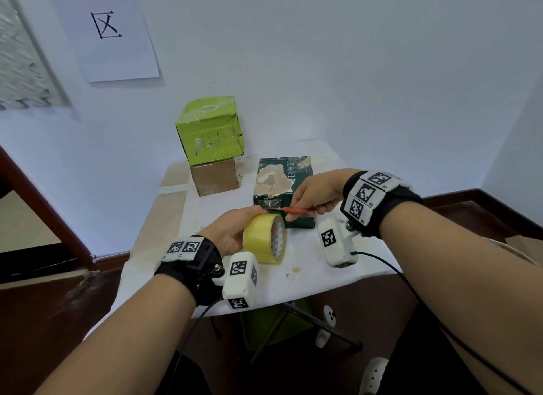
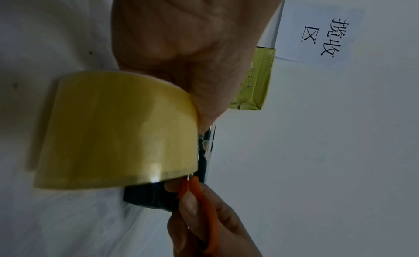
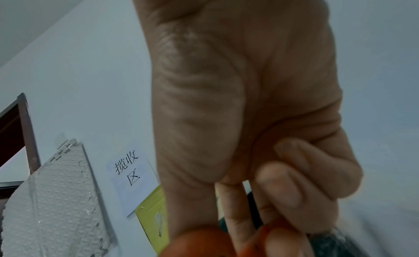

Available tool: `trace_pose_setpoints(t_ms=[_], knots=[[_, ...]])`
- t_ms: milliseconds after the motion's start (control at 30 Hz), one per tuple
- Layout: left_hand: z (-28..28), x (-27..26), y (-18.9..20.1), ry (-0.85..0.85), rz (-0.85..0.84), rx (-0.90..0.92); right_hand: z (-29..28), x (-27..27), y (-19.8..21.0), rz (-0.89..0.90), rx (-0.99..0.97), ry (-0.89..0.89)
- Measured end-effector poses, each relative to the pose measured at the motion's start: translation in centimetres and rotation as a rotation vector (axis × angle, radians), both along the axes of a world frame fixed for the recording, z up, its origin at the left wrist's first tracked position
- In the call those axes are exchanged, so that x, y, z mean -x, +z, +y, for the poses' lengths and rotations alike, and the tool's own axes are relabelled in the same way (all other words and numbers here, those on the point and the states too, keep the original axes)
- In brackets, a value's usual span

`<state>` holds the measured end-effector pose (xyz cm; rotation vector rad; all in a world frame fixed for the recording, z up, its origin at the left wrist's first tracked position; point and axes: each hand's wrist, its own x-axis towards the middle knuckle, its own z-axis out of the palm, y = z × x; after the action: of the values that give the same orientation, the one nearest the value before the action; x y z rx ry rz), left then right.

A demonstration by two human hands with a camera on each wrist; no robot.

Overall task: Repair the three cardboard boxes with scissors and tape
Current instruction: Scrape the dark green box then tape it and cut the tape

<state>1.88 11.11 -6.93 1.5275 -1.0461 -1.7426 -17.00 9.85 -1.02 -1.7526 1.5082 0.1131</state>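
My left hand (image 1: pixel 232 233) grips a roll of yellowish tape (image 1: pixel 266 237) just in front of a dark green box (image 1: pixel 286 186) with a torn, pale patch on top. A clear strip of tape runs from the roll onto the box's near edge. My right hand (image 1: pixel 311 194) holds orange-handled scissors (image 1: pixel 299 209) with the blades pointing left at that strip. In the left wrist view the tape roll (image 2: pixel 115 128) fills the middle, and the scissors (image 2: pixel 204 207) sit below it against the dark box (image 2: pixel 154 196). A lime-green box (image 1: pixel 209 130) is stacked on a brown box (image 1: pixel 214 177) at the back.
The boxes stand on a small white table (image 1: pixel 308 271) in a corner of white walls. A paper sign (image 1: pixel 105 27) hangs on the left wall. Folding table legs, a green thing and white slippers show below the table's near edge.
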Motion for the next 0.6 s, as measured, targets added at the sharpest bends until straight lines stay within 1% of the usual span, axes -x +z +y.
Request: trace_pose_setpoints(t_ms=[400, 500, 600], knots=[[0.00, 0.07, 0.04, 0.004, -0.014, 0.017, 0.12, 0.00, -0.16, 0.037, 0.157, 0.037], [0.00, 0.12, 0.12, 0.003, -0.013, 0.017, 0.29, -0.09, -0.35, 0.034, 0.110, 0.018], [-0.07, 0.22, 0.19, -0.010, -0.009, 0.031, 0.73, -0.38, -0.35, 0.083, -0.039, 0.020]])
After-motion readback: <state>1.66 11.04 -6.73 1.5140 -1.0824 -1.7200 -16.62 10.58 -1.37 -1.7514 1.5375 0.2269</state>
